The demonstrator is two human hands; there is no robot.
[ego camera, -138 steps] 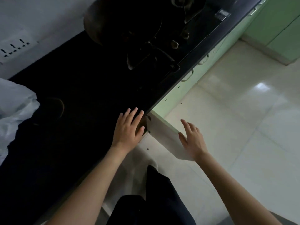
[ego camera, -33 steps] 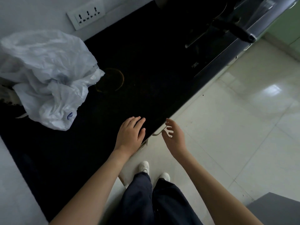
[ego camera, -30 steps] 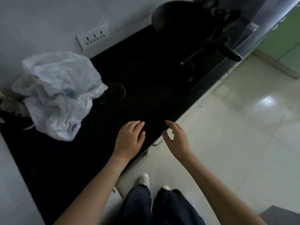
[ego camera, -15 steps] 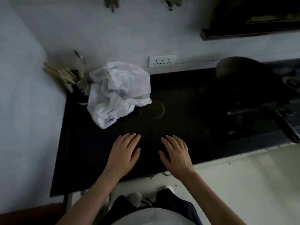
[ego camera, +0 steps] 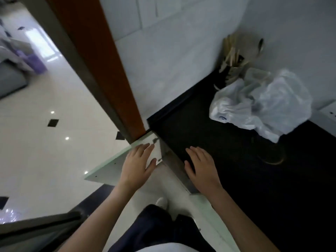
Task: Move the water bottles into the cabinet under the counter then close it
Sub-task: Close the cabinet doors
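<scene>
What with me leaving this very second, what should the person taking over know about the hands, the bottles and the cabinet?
Left hand: open, fingers straight, flat against the inner face of the cabinet door.
Right hand: open, palm down on the black counter near its edge.
Cabinet door stands swung open at the counter's end.
No water bottles in view; the cabinet's inside is hidden, so I cannot confirm they are stored.
A white plastic bag lies on the counter.
Left: check the bottles are inside, then push the door shut.
</scene>
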